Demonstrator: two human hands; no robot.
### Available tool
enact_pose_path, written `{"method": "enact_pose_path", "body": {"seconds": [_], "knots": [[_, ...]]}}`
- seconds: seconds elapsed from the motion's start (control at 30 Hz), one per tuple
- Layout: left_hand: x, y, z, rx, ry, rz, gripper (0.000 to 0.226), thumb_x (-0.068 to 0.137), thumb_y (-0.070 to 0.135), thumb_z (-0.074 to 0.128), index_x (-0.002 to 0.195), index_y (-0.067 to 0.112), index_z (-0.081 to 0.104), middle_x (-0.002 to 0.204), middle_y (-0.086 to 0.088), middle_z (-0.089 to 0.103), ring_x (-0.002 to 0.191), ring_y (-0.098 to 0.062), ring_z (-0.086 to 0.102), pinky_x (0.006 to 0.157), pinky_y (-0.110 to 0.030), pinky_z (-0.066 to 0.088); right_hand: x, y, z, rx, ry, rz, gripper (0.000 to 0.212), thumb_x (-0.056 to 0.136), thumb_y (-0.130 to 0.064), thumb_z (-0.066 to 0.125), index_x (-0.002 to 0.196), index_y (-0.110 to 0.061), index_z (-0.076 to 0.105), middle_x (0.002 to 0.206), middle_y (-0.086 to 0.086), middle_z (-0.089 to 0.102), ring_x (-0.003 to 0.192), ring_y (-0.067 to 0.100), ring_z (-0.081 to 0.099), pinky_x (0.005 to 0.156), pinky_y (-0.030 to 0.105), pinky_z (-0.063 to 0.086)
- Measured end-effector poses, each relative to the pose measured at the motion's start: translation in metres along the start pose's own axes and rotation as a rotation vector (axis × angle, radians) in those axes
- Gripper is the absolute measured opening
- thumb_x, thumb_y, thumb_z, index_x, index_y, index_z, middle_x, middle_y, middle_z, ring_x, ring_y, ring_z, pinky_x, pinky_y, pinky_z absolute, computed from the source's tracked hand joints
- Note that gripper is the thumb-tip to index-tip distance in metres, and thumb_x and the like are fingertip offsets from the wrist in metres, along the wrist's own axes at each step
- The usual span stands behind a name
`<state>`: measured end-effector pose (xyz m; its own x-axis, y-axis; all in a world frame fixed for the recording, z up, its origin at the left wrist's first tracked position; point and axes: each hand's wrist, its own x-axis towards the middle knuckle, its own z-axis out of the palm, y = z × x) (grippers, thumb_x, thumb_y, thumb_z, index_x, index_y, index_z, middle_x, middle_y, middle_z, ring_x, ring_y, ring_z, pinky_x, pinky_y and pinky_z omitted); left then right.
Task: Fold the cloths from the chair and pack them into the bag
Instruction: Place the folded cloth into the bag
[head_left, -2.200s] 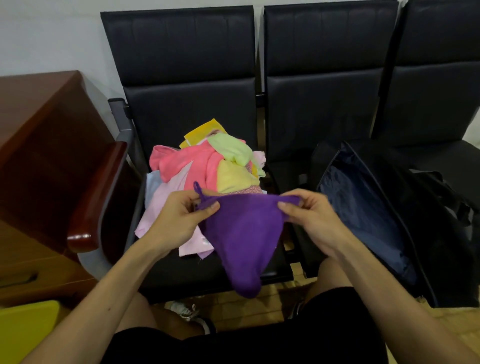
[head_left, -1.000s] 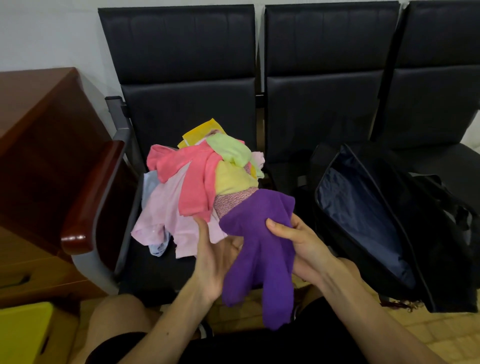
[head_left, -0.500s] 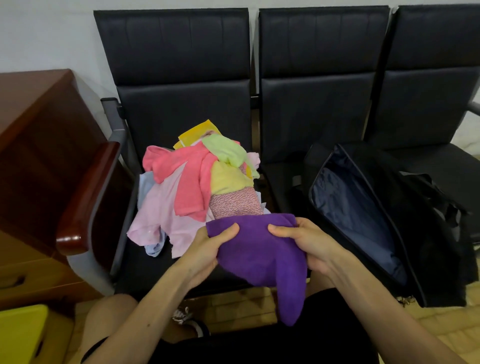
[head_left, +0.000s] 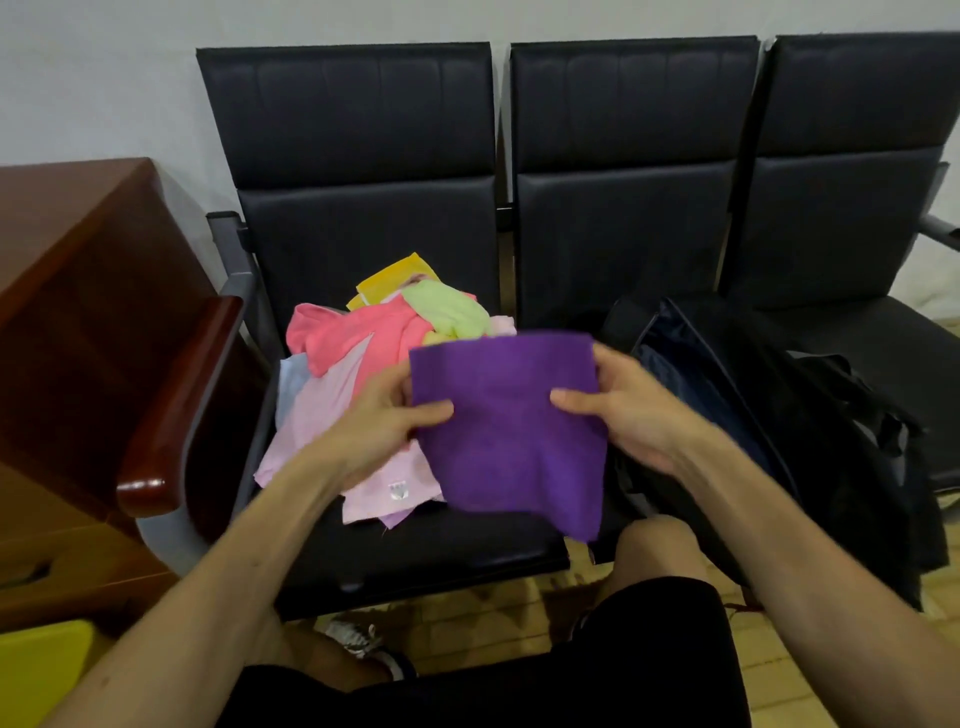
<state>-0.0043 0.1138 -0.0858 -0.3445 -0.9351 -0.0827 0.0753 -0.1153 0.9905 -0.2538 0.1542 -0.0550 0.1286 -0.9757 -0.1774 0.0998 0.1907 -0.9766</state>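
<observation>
Both hands pinch the purple cloth (head_left: 506, 426) mid-air, between pile (head_left: 384, 353) and bag (head_left: 727, 395): left hand (head_left: 379, 415), right hand (head_left: 623, 410). Looks half-folded, blurry. Risk: loose lower corner unfolds during transfer.

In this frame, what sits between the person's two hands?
The head view shows the purple cloth held between the left hand and right hand, both pinching its side edges.

Single head-worn view — looking forward and down, close, facing the chair row (head_left: 623, 156)
</observation>
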Motion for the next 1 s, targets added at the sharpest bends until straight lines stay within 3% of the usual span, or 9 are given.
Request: {"method": "enact_pose_path", "body": {"seconds": [0.1, 0.17, 0.27, 0.37, 0.43, 0.53, 0.73, 0.9, 1.0], "knots": [[-0.005, 0.047, -0.006, 0.13, -0.002, 0.392, 0.031, 0.075, -0.003, 0.07, 0.088, 0.023, 0.081, 0.093, 0.013, 0.076, 0.093, -0.003, 0.069, 0.082, -0.02, 0.055, -0.021, -0.053, 0.004, -0.129, -0.091, -0.323, 0.037, 0.079, 0.007, 0.063, 0.093, -0.024, 0.079, 0.09, -0.005, 0.077, 0.089, 0.007, 0.072, 0.076, 0.02, 0.057], [-0.006, 0.057, -0.007, 0.203, -0.029, 0.546, 0.01, 0.077, -0.003, 0.069, 0.083, 0.002, 0.075, 0.089, 0.02, 0.075, 0.089, 0.005, 0.066, 0.082, -0.016, 0.051, -0.026, -0.067, 0.004, -0.199, -0.171, -0.426, 0.043, 0.077, 0.018, 0.063, 0.065, -0.02, 0.079, 0.088, -0.004, 0.078, 0.09, 0.009, 0.073, 0.077, 0.019, 0.056], [-0.002, 0.052, -0.009, 0.344, -0.01, 0.623, 0.003, 0.075, -0.011, 0.07, 0.076, -0.01, 0.072, 0.092, 0.015, 0.074, 0.091, -0.006, 0.067, 0.085, -0.022, 0.052, -0.019, -0.062, -0.001, -0.315, -0.166, -0.465, 0.051, 0.073, 0.033, 0.05, 0.053, -0.009, 0.071, 0.105, 0.005, 0.076, 0.106, 0.021, 0.07, 0.087, 0.027, 0.055], [-0.005, 0.048, -0.008, 0.448, 0.029, 0.65, 0.04, 0.069, -0.03, 0.058, 0.057, 0.007, 0.069, 0.094, 0.016, 0.073, 0.093, -0.007, 0.066, 0.085, -0.021, 0.051, -0.013, -0.052, -0.006, -0.352, -0.126, -0.483, 0.056, 0.075, 0.035, 0.049, 0.056, -0.012, 0.073, 0.108, 0.005, 0.075, 0.109, 0.023, 0.069, 0.09, 0.031, 0.056], [-0.005, 0.05, -0.006, 0.474, 0.073, 0.666, 0.054, 0.069, -0.036, 0.056, 0.066, 0.017, 0.068, 0.093, 0.018, 0.073, 0.092, -0.005, 0.066, 0.084, -0.02, 0.051, -0.011, -0.048, -0.008, -0.349, -0.106, -0.51, 0.057, 0.079, 0.033, 0.051, 0.067, -0.017, 0.077, 0.108, 0.005, 0.076, 0.108, 0.023, 0.069, 0.088, 0.032, 0.057], [-0.007, 0.052, -0.001, 0.459, 0.12, 0.639, 0.038, 0.077, -0.025, 0.066, 0.088, 0.01, 0.065, 0.09, 0.015, 0.073, 0.089, -0.006, 0.069, 0.08, -0.02, 0.053, -0.012, -0.047, -0.007, -0.368, -0.048, -0.551, 0.038, 0.083, 0.02, 0.061, 0.097, -0.013, 0.073, 0.105, 0.007, 0.076, 0.104, 0.021, 0.071, 0.084, 0.03, 0.058], [-0.007, 0.048, 0.0, 0.523, 0.089, 0.548, 0.028, 0.088, -0.009, 0.066, 0.107, 0.011, 0.068, 0.09, 0.003, 0.074, 0.085, -0.008, 0.069, 0.076, -0.022, 0.056, -0.017, -0.042, -0.005, -0.329, -0.007, -0.494, 0.029, 0.083, 0.004, 0.068, 0.105, -0.014, 0.067, 0.105, 0.006, 0.076, 0.103, 0.019, 0.071, 0.081, 0.029, 0.058], [-0.009, 0.038, 0.007, 0.548, 0.085, 0.404, 0.046, 0.092, -0.013, 0.055, 0.079, 0.03, 0.065, 0.064, 0.027, 0.066, 0.065, 0.009, 0.06, 0.06, -0.009, 0.046, -0.022, -0.025, -0.005, -0.15, -0.06, -0.188, 0.019, 0.088, -0.017, 0.066, 0.106, -0.022, 0.068, 0.108, 0.005, 0.074, 0.096, 0.016, 0.07, 0.073, 0.028, 0.057], [-0.011, 0.034, 0.015, 0.502, 0.083, 0.357, 0.042, 0.095, -0.009, 0.053, 0.08, 0.028, 0.064, 0.061, 0.026, 0.065, 0.063, 0.009, 0.06, 0.059, -0.009, 0.045, -0.028, -0.01, -0.001, 0.013, 0.133, 0.089, 0.02, 0.102, -0.029, 0.042, 0.102, -0.024, 0.061, 0.119, 0.01, 0.064, 0.098, 0.018, 0.061, 0.085, 0.033, 0.05]]}}
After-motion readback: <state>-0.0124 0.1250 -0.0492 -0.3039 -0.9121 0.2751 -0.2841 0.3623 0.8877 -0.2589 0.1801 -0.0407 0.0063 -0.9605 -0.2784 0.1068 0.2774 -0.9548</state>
